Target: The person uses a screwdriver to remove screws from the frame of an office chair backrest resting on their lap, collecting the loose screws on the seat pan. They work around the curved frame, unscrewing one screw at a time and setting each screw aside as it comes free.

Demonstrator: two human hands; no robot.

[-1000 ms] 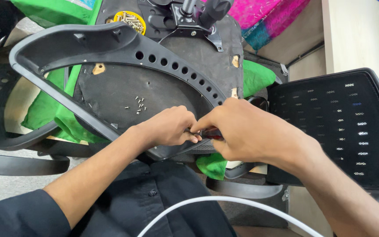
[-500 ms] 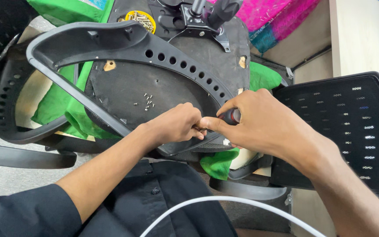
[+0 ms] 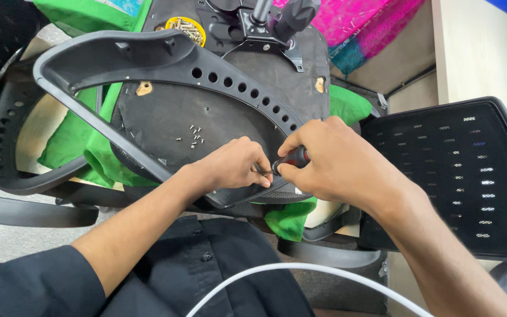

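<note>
Yellow cup [image 3: 186,28] full of screws at the seat's [image 3: 218,111] far edge, our right hand [image 3: 335,164] closed round the red-and-black screwdriver [image 3: 291,158] — our left hand [image 3: 236,165] pinching its tip, near edge.

The screwdriver [image 3: 291,158] tip and the seat edge beneath are hidden by the hands [image 3: 277,167].

We've got both forearms angling in from below — our left hand [image 3: 230,167] curled into a loose fist, knuckles up, fingertips pinched low. Our right hand [image 3: 338,164] meets it thumb to fingers, wrist bent, fingers wrapped closed. Dark sleeve pushed up our left arm.
</note>
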